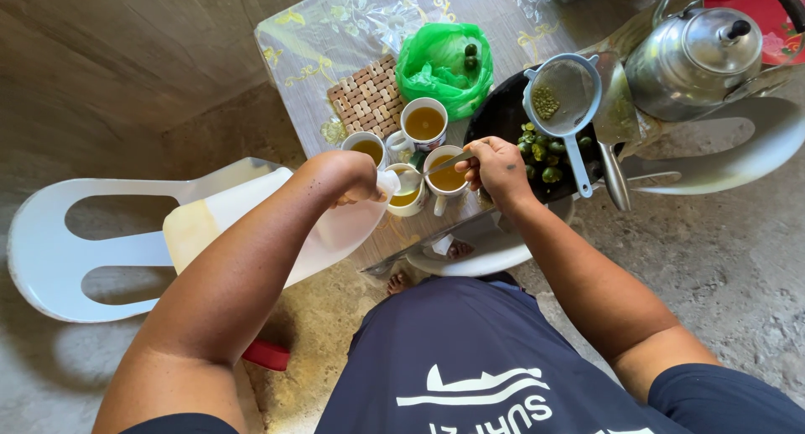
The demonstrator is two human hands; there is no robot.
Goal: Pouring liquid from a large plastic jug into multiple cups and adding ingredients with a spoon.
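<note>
My left hand [356,178] is clamped on the tilted jug [251,228], spout over the near mug [408,192]; my right hand [496,167] pinches the spoon [444,162], which points left into the neighbouring mug [445,176].

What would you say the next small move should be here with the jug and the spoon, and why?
Probably ease the tilted jug a little further: the left hand holds its mouth over one mug, while the right hand rests a spoon in the neighbouring mug.
</note>
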